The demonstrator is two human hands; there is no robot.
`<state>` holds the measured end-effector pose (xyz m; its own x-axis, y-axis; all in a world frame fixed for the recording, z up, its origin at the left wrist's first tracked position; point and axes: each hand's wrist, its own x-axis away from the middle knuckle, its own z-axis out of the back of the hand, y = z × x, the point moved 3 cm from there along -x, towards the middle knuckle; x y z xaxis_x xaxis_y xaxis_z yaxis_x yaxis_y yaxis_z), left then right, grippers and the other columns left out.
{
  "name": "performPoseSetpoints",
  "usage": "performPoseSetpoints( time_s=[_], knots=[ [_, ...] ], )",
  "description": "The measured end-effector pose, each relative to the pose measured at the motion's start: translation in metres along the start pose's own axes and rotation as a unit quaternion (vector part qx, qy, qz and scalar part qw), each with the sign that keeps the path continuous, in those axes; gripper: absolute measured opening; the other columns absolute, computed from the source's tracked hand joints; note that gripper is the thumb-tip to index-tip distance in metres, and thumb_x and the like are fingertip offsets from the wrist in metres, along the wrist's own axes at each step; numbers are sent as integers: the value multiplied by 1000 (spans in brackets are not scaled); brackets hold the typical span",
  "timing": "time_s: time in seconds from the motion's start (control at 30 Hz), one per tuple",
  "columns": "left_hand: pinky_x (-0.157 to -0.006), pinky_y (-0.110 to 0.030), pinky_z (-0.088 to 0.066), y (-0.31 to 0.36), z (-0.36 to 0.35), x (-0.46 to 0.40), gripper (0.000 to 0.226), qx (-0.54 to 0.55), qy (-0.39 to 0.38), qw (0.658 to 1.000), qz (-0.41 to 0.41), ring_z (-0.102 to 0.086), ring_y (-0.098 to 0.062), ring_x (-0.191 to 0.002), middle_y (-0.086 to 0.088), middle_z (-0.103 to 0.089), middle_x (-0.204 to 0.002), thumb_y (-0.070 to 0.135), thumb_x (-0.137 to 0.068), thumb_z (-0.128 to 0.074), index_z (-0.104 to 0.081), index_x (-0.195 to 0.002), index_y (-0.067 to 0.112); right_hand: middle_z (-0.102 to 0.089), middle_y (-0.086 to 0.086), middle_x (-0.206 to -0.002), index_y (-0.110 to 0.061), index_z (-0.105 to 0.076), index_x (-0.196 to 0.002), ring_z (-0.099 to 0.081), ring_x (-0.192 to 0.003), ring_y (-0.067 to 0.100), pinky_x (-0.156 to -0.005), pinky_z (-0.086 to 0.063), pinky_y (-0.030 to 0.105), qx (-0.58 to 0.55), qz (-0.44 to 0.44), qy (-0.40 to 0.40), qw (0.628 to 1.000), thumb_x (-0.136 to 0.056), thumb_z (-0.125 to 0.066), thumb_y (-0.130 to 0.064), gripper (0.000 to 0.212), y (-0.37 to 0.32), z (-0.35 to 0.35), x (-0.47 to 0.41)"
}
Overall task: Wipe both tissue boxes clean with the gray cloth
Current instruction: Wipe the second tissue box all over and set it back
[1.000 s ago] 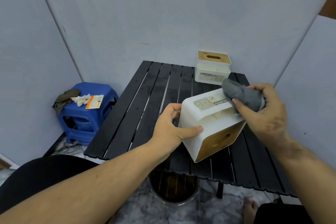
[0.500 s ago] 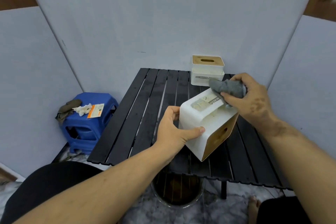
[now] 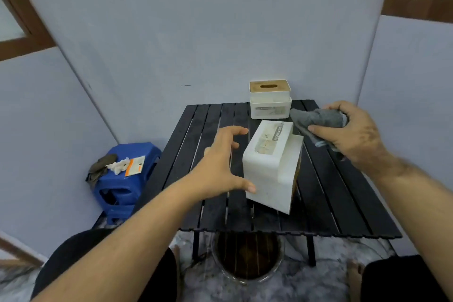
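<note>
A black slatted counter (image 3: 210,154) stands against pale blue-grey walls, seen from above by a seated person whose two forearms reach in from the bottom of the view. Near the middle of the counter a white tissue box (image 3: 270,167) lies tipped on its side, its long axis running from near the person away toward the back wall, its labelled white face turned up and its wooden lid facing right. A second tissue box (image 3: 270,103), upright with the wooden slotted lid on top, sits at the far edge of the counter against the wall, just behind the first. The left hand (image 3: 220,167) hovers at the tipped box's left side, fingers spread and relaxed, the grip released; the thumb tip reaches the box's near left corner, and whether it actually touches cannot be told. The right hand (image 3: 353,132) is raised to the right of and slightly beyond the tipped box, its grip clenched round the bunched gray cloth (image 3: 316,120), which hangs clear of both boxes. The tipped box lies down and to the left of the cloth; the upright box lies to the cloth's left, about as near. The cloth hand looks nearer the far box than the left hand is.
</note>
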<state>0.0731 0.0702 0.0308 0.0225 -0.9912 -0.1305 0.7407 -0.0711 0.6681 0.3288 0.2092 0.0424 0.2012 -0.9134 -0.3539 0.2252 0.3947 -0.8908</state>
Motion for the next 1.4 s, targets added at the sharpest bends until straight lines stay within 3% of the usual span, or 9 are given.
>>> performPoseSetpoints(
  time_s=[0.1, 0.23, 0.57, 0.63, 0.8, 0.9, 1.1, 1.3, 1.4],
  knots=[
    [-116, -42, -21, 21, 31, -17, 105, -202, -73, 970, -110, -28, -12, -146, 21, -21, -160, 21, -68, -93, -28, -147, 49, -63, 11, -77, -15, -67, -98, -55, -41, 3, -35, -41, 16, 2, -28, -32, 999, -73, -87, -15, 32, 1, 13, 5],
    [-106, -43, -27, 52, 29, -50, 88, -410, -171, 852, -277, -27, -14, -146, 16, -29, -163, 7, -75, -79, -42, -144, 45, -69, 11, -77, -17, -69, -95, -63, -49, 8, -41, -49, 22, 12, -59, -63, 996, -69, -89, -15, 33, 5, 19, 12],
    [-109, -51, -33, 92, -3, -81, 84, -515, -327, 657, -443, -42, -21, -141, 7, -53, -146, 18, -64, -91, -54, -138, 32, -66, 9, -74, -14, -66, -96, -57, -41, 2, -33, -40, 16, 33, -70, -99, 992, -71, -88, -16, 33, 5, 17, 30],
    [-108, -47, -33, 95, -2, -86, 82, -488, -329, 694, -414, -48, -21, -133, 6, -57, -140, 19, -61, -92, -56, -134, 29, -65, 8, -75, -13, -66, -96, -57, -41, 0, -34, -40, 15, 13, -66, -95, 993, -72, -87, -14, 32, 3, 18, 32],
    [-98, -38, -48, 75, 32, -98, 78, -299, -215, 902, -226, -56, -15, -115, 11, -60, -126, 24, -64, -88, -53, -132, 36, -63, -1, -79, -26, -66, -94, -57, -49, 1, -40, -47, 20, -47, -28, 12, 998, -71, -89, -21, 33, -6, 21, 33],
    [-99, -34, -49, 55, 38, -91, 78, -185, -144, 963, -130, -57, -10, -116, 21, -61, -121, 20, -61, -92, -55, -127, 40, -65, -8, -88, -31, -64, -99, -63, -71, 9, -58, -54, 23, -14, 16, 52, 998, -72, -88, -22, 38, -6, 14, 36],
    [-98, -41, -54, 30, 27, -72, 75, -52, -26, 997, -57, -61, -14, -107, 11, -65, -113, 22, -54, -99, -60, -117, 35, -60, -10, -112, -29, -64, -110, -59, -105, 8, -93, -54, 26, 19, 65, 0, 998, -75, -84, -14, 43, -1, -30, 53],
    [-80, -31, -59, 18, 11, -52, 68, 31, 42, 998, -38, -63, -3, -88, 14, -69, -104, 17, -53, -91, -62, -112, 38, -62, -11, -108, -21, -67, -114, -56, -102, 15, -90, -47, 27, 42, 247, -50, 967, -78, -77, -17, 38, -33, -74, 60],
    [-81, -24, -57, 5, 6, -38, 68, 54, 85, 995, -13, -62, 1, -92, 18, -67, -106, 26, -58, -98, -61, -114, 41, -61, -16, -106, -24, -67, -116, -55, -104, 16, -90, -52, 35, 49, 180, -1, 982, -79, -79, -14, 40, -13, -58, 35]
  ],
)
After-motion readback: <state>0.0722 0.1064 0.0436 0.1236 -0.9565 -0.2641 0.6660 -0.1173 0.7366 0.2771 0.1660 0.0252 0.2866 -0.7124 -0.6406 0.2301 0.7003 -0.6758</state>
